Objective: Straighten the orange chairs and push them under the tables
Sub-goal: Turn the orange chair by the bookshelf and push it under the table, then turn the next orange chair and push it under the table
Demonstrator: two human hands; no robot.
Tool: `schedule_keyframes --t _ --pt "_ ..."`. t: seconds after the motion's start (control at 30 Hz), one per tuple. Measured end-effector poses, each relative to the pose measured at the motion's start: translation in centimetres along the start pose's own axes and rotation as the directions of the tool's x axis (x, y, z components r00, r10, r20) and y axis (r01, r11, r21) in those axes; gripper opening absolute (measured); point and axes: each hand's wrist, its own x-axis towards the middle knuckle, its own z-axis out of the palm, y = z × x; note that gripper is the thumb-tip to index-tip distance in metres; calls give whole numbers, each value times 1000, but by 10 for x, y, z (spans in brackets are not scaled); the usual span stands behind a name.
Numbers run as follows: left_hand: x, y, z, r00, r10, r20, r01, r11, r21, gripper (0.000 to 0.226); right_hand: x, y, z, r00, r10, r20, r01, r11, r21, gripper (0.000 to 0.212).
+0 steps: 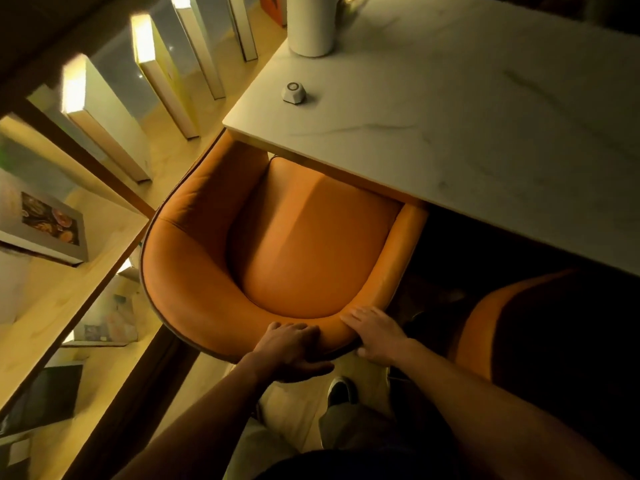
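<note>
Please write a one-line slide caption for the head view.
Both hands, left and right, on the orange chair's backrest, seat partly under the marble table.

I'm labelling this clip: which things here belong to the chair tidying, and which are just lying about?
Job:
- orange chair, gripped at its backrest by left hand and right hand
- second orange chair
- white table

Lying about:
- small white puck
- white cylinder
- shelf boxes

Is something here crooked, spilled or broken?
Nothing is spilled or visibly broken. Only the orange chair looks a little askew: it sits at a slight angle to the table edge, only partly pushed under. Both hands grip its backrest.
</note>
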Motion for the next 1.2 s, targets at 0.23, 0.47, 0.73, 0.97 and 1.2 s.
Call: schedule_keyframes --t 0.23,0.47,0.73,0.97,1.2 --pt "14 42 -9 977 210 35 -212 975 70 68 -56 -1 7 970 210 -123 -195 973 127 76" --pt "36 72 -16 886 455 83 -462 863 203 77 -130 -15 26 829 530 -177 -472 833 288 70" --pt "28 111 -15 745 640 188 -667 703 247 79 -217 -57 80 534 837 -121 -693 516 503 70" --pt "28 151 -5 670 673 314 -743 607 283 82 -273 -90 125 299 954 -13 -703 229 673 72" --pt "48 214 8 640 693 333 -768 591 247 86 -306 -67 166 240 969 54 -697 134 704 78"
